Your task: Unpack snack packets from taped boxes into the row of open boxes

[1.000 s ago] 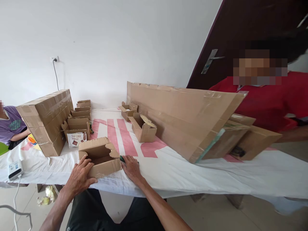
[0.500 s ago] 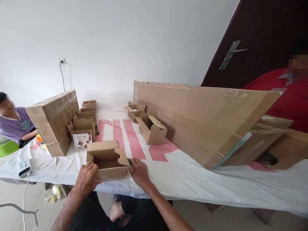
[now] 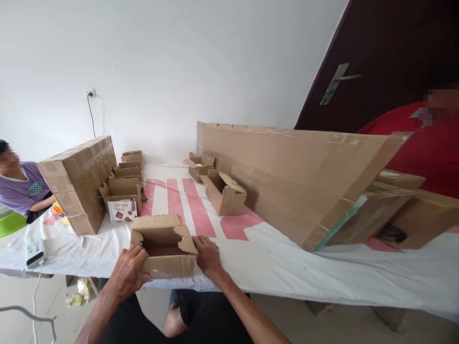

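Small open brown cardboard box (image 3: 164, 244) sits at near edge of the bench (image 3: 272, 267), which is covered in white cloth with pink stripes. Left hand (image 3: 128, 272) wraps the box's near-left corner, fingers curled on the front wall, gripping it. Right hand (image 3: 208, 255) lies flat against the box's right side, palm down on the cloth, fingers spread, not closed on anything. Box top flaps are up, right flap torn-looking at its edge.

Far left: tall stack of taped brown cartons (image 3: 77, 181). Just right of it a row of small open cardboard boxes (image 3: 125, 177), with a white "Super Meal" packet (image 3: 122, 210) leaning at the front one. Mid bench: another open small cardboard box (image 3: 225, 193), one more (image 3: 199, 165) behind it. Long flat brown cardboard slab (image 3: 287, 172) leans across right half, resting on larger brown cartons (image 3: 394, 210) at right.

White handheld device with cable (image 3: 35, 252) at near-left bench edge. Person in purple shirt (image 3: 21, 188) far left, person in red shirt (image 3: 426, 143) far right. Dark brown door with metal handle (image 3: 387, 62) behind
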Demonstrator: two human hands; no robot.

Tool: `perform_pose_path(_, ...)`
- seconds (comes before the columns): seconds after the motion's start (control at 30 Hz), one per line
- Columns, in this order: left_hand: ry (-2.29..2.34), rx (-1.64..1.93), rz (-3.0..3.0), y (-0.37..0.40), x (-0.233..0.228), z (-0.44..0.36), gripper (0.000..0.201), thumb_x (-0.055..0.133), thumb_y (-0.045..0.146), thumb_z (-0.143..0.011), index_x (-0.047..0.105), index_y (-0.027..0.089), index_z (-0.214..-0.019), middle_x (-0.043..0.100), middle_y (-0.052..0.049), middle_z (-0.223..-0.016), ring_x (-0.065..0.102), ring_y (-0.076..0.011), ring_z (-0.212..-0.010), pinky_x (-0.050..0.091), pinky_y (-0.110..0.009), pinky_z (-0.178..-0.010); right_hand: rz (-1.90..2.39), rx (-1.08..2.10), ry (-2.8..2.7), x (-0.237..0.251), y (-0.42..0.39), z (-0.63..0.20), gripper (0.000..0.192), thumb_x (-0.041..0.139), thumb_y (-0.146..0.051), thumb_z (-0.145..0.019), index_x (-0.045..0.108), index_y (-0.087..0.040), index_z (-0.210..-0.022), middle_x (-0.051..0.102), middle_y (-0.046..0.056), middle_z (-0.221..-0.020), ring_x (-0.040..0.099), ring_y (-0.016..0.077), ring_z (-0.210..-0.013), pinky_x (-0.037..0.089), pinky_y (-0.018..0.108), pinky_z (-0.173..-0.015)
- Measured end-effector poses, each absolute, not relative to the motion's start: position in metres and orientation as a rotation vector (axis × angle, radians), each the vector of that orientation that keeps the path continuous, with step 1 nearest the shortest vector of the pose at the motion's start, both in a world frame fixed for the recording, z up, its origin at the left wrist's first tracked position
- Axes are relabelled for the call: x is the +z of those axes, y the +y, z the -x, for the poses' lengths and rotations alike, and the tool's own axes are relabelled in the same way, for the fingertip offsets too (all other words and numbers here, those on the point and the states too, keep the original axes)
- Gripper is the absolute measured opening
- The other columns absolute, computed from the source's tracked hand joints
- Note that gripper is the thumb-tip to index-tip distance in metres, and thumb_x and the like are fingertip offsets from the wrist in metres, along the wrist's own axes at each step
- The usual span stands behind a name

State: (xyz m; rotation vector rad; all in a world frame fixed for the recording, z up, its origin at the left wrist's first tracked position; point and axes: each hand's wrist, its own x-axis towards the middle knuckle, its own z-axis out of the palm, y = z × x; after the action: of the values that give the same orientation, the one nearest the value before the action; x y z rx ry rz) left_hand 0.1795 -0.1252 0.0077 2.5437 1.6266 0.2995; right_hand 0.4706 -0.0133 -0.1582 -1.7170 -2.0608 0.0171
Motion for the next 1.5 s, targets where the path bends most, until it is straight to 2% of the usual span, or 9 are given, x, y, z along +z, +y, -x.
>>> perform_pose_path(0.1, 1.607, 0.345, -2.543, -0.126, 0.006, -0.178, 0.032, 0.073, 0.013, -0.079, 0.06, 0.024, -0.106, 0.071, -0.009, -0.124, 0.054, -0.0359, -0.143, 0.049, -0.049, -0.103, 1.716, 0.016, -2.053, -0.158, -0.011, -0.47, 0.031, 0.059, -0.019, -0.099, 0.07, -0.022, -0.128, 0.073, 0.013, -0.123, 0.062, 0.0281, -0.118, 0.039, 0.036, -0.094)
perform_pose_path(0.23, 1.592, 0.406, -2.556, -0.126, 0.004, -0.176, 0.037, 0.075, 0.012, -0.076, 0.062, 0.025, -0.108, 0.071, -0.009, -0.127, 0.05, -0.0378, -0.148, 0.05, -0.051, -0.107, 1.709, 0.017, -2.046, -0.159, -0.01, -0.468, 0.029, 0.062, -0.022, -0.099, 0.07, -0.021, -0.127, 0.073, 0.012, -0.122, 0.062, 0.0279, -0.117, 0.039, 0.036, -0.094)
perform_pose_path(0.5, 1.599, 0.395, -2.523, -0.126, 0.007, -0.175, 0.038, 0.076, 0.011, -0.075, 0.063, 0.025, -0.108, 0.071, -0.009, -0.128, 0.051, -0.0382, -0.147, 0.049, -0.053, -0.11, 1.713, 0.014, -2.028, -0.159, -0.009, -0.468, 0.029, 0.061, -0.021, -0.099, 0.07, -0.022, -0.127, 0.073, 0.012, -0.123, 0.062, 0.0275, -0.117, 0.038, 0.035, -0.093)
perform_pose_path(0.63, 1.62, 0.428, -2.512, -0.126, 0.005, -0.175, 0.037, 0.075, 0.01, -0.074, 0.063, 0.025, -0.106, 0.071, -0.009, -0.128, 0.056, -0.0369, -0.142, 0.051, -0.051, -0.108, 1.714, 0.004, -2.013, -0.158, -0.008, -0.466, 0.03, 0.063, -0.018, -0.096, 0.071, -0.023, -0.125, 0.074, 0.011, -0.122, 0.063, 0.0273, -0.116, 0.04, 0.035, -0.093)
perform_pose_path(1.1, 1.645, 0.555, -2.627, -0.104, -0.025, -0.159, 0.036, 0.073, 0.014, -0.074, 0.068, 0.027, -0.108, 0.072, -0.011, -0.138, 0.061, -0.0391, -0.14, 0.056, -0.054, -0.107, 1.717, 0.03, -1.962, -0.155, -0.001, -0.463, 0.023, 0.066, -0.022, -0.096, 0.071, -0.023, -0.118, 0.073, 0.01, -0.12, 0.062, 0.0277, -0.115, 0.041, 0.037, -0.096)
perform_pose_path(1.23, 1.592, 0.651, -2.729, -0.09, -0.046, -0.149, 0.036, 0.072, 0.019, -0.077, 0.069, 0.029, -0.111, 0.07, -0.01, -0.143, 0.062, -0.0377, -0.139, 0.061, -0.05, -0.101, 1.726, 0.031, -1.952, -0.155, 0.002, -0.463, 0.027, 0.066, -0.023, -0.096, 0.07, -0.022, -0.123, 0.072, 0.011, -0.121, 0.062, 0.0278, -0.114, 0.041, 0.038, -0.097)
perform_pose_path(1.4, 1.55, 0.891, -2.819, -0.069, -0.07, -0.136, 0.033, 0.072, 0.031, -0.08, 0.071, 0.03, -0.114, 0.073, -0.011, -0.14, 0.068, -0.0383, -0.132, 0.064, -0.05, -0.101, 1.735, 0.004, -1.948, -0.152, 0.005, -0.465, 0.023, 0.068, -0.025, -0.096, 0.07, -0.024, -0.118, 0.072, 0.008, -0.119, 0.061, 0.0266, -0.112, 0.041, 0.038, -0.096)
perform_pose_path(1.5, 1.452, 0.924, -2.869, -0.06, -0.073, -0.129, 0.029, 0.071, 0.038, -0.086, 0.073, 0.031, -0.114, 0.073, -0.009, -0.14, 0.068, -0.0378, -0.132, 0.066, -0.047, -0.095, 1.744, -0.009, -1.942, -0.15, 0.007, -0.467, 0.023, 0.069, -0.028, -0.096, 0.069, -0.023, -0.118, 0.072, 0.008, -0.12, 0.061, 0.0263, -0.112, 0.041, 0.038, -0.096)
